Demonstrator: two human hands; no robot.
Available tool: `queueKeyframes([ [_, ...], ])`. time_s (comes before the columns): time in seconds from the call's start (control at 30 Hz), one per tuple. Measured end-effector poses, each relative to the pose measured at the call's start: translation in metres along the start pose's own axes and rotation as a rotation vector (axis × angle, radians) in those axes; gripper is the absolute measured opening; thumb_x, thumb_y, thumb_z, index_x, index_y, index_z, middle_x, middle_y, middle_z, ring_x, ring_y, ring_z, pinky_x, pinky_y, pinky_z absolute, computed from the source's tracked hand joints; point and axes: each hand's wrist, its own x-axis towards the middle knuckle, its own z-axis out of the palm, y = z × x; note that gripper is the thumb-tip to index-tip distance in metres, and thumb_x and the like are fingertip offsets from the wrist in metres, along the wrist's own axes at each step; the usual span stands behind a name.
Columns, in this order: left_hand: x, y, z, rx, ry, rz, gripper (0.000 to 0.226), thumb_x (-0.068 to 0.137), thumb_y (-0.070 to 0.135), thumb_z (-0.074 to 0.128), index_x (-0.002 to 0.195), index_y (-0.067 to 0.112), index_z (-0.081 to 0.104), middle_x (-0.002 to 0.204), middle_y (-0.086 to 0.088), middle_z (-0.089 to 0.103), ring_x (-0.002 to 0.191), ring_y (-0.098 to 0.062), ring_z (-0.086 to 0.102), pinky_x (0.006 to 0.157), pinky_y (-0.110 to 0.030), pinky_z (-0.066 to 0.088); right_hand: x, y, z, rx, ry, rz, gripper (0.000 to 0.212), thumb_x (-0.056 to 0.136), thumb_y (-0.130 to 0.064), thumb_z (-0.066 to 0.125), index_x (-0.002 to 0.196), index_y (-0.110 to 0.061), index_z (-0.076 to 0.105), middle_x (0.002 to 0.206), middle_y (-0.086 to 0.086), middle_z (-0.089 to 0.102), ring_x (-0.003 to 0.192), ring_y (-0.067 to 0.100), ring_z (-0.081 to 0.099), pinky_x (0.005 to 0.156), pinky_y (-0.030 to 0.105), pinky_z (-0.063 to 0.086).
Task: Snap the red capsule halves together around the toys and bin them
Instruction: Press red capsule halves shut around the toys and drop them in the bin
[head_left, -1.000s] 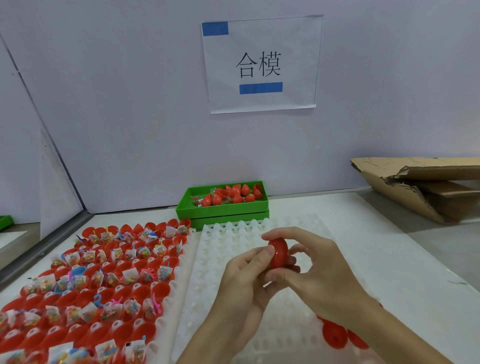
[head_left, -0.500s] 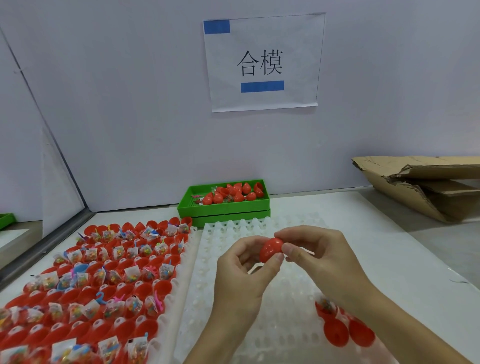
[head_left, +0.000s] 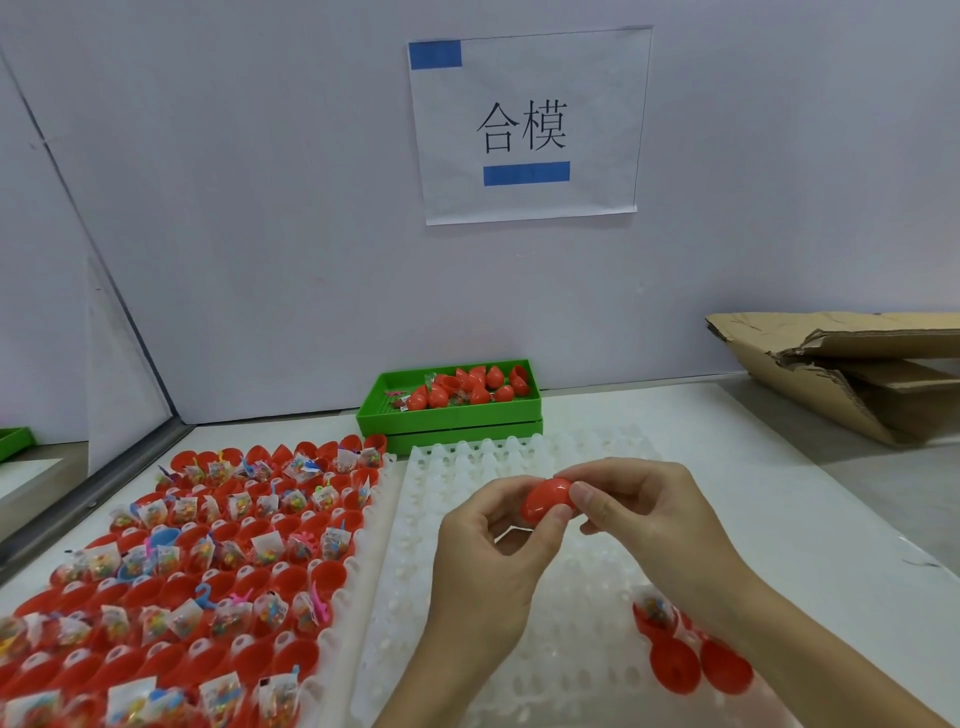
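Over the white tray: a red capsule (head_left: 548, 500) is held above the empty white tray (head_left: 519, 623) on the counter (head_left: 727, 467).
Left hand (head_left: 488, 561): thumb and fingers pinch the capsule from below.
Right hand (head_left: 644, 514): fingertips pinch its top and right side.
Step in hand: the halves look pressed together; whether the seam has snapped home cannot be told.
Next move: likely a last squeeze, then a carry to the green bin (head_left: 452, 415) at the wall, where closed capsules lie.
Waiting: toy-filled halves in the left tray (head_left: 208, 561).
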Motion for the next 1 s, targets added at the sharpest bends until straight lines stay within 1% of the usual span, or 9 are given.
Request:
queueKeyframes([
  [0.1,-0.001,0.0,0.0,0.017,-0.009,0.008,0.015,0.079,0.026,0.077,0.093,0.024,0.075,0.087,0.003,0.076,0.08,-0.016,0.071,0.072,-0.024,0.058,0.0,-0.001,-0.002,0.0,-0.02,0.01,0.009,0.087,-0.013,0.07,0.091,-0.014,0.078,0.082,0.002,0.077,0.076,0.013,0.073,0.066,0.023,0.056],
  [0.23,-0.001,0.0,-0.003,0.026,-0.049,0.033,0.015,0.076,0.035,0.074,0.09,0.029,0.077,0.086,-0.001,0.075,0.075,-0.014,0.07,0.069,-0.023,0.057,-0.001,-0.006,-0.004,0.019,-0.068,0.007,0.02,0.078,-0.026,0.07,0.089,-0.011,0.077,0.076,0.001,0.076,0.067,0.007,0.07,0.062,0.019,0.054],
  [0.33,-0.001,0.001,-0.005,0.075,-0.13,0.074,0.011,0.081,0.036,0.069,0.087,0.042,0.076,0.082,-0.009,0.072,0.067,-0.008,0.063,0.066,-0.021,0.056,-0.001,-0.006,-0.006,0.001,-0.075,0.007,0.006,0.084,-0.011,0.072,0.082,-0.014,0.077,0.068,-0.002,0.073,0.061,0.003,0.066,0.061,0.017,0.052],
  [0.4,-0.002,0.001,-0.006,0.104,-0.172,0.09,0.012,0.086,0.036,0.068,0.09,0.044,0.076,0.083,-0.009,0.071,0.068,-0.008,0.062,0.068,-0.021,0.056,0.0,-0.004,-0.007,-0.029,-0.075,0.017,0.016,0.086,-0.004,0.071,0.077,-0.017,0.076,0.064,-0.004,0.071,0.061,0.003,0.065,0.062,0.017,0.052],
  [0.53,-0.001,0.001,-0.008,0.106,-0.218,0.099,0.015,0.092,0.027,0.067,0.097,0.037,0.076,0.087,-0.001,0.075,0.073,-0.016,0.065,0.071,-0.021,0.056,0.0,-0.006,-0.009,-0.045,-0.087,0.034,0.014,0.085,-0.003,0.072,0.077,-0.015,0.076,0.068,0.0,0.073,0.064,0.008,0.068,0.065,0.017,0.053],
  [0.7,-0.002,0.003,-0.007,0.098,-0.215,0.108,0.013,0.087,0.034,0.068,0.096,0.04,0.076,0.084,0.002,0.073,0.069,-0.007,0.063,0.068,-0.018,0.054,0.001,-0.006,-0.012,-0.048,-0.118,0.094,0.006,0.088,-0.005,0.071,0.082,-0.007,0.072,0.074,0.006,0.074,0.067,0.014,0.069,0.067,0.023,0.055],
  [0.8,-0.002,-0.002,-0.005,0.109,-0.168,0.074,0.017,0.087,0.035,0.071,0.104,0.036,0.069,0.092,0.005,0.072,0.075,-0.008,0.066,0.07,-0.021,0.054,-0.001,-0.007,-0.01,-0.048,-0.154,0.108,0.005,0.091,-0.007,0.067,0.09,-0.001,0.067,0.082,0.008,0.075,0.072,0.016,0.071,0.068,0.025,0.057],
  [0.9,-0.002,-0.004,-0.005,0.15,-0.177,0.095,0.019,0.087,0.032,0.068,0.106,0.029,0.065,0.094,0.006,0.071,0.085,-0.012,0.068,0.075,-0.023,0.054,-0.001,-0.005,-0.008,-0.073,-0.115,0.081,0.005,0.091,-0.007,0.068,0.095,-0.008,0.07,0.085,0.005,0.077,0.078,0.019,0.074,0.071,0.026,0.058],
  [1.0,0.0,-0.002,-0.005,0.192,-0.153,0.137,0.022,0.084,0.026,0.071,0.103,0.036,0.07,0.092,0.011,0.072,0.086,-0.011,0.07,0.076,-0.023,0.056,0.0,-0.004,-0.007,-0.058,-0.08,0.09,0.014,0.09,-0.007,0.069,0.097,-0.017,0.076,0.087,-0.001,0.078,0.083,0.018,0.075,0.073,0.023,0.058],
])
